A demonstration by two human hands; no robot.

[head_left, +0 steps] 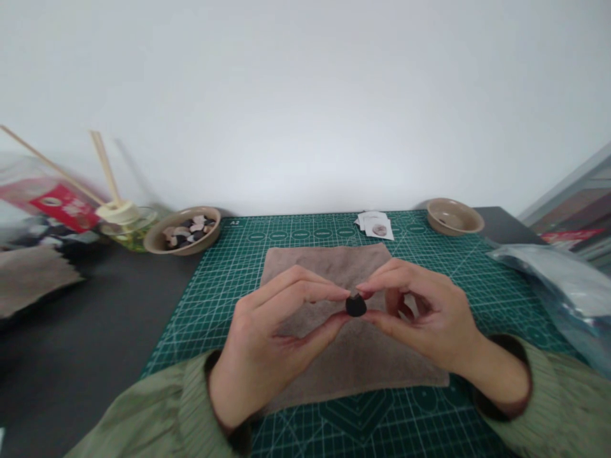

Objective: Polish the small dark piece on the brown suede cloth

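- Both hands meet over the grey-brown cloth [353, 362], each with thumb and forefinger on the small dark piece [356, 306].
- The left hand [270, 334] pinches the piece from its left side, forefinger at the top and thumb lower down; the gap between the tips is narrow, just the piece's own height.
- The right hand [429, 312] pinches it from the other side in the same narrow way, its remaining fingers curled towards the palm.
- The piece is held between the two sets of fingertips, its rounded dark face towards the camera; a lighter bit shows at its top edge.
- The cloth lies on the green cutting mat [205, 318], which is spread on the dark tabletop [119, 331].
- Beyond the cloth, near the wall, small white cards [379, 225] lie overlapping on the mat.
- At the far left, the tan bowl [155, 240] holds dark and pale pieces [189, 231].
- At the far right, another bowl [455, 217] has one small dark bit inside.
- A clear plastic bag [563, 280] lies right of the mat's middle.
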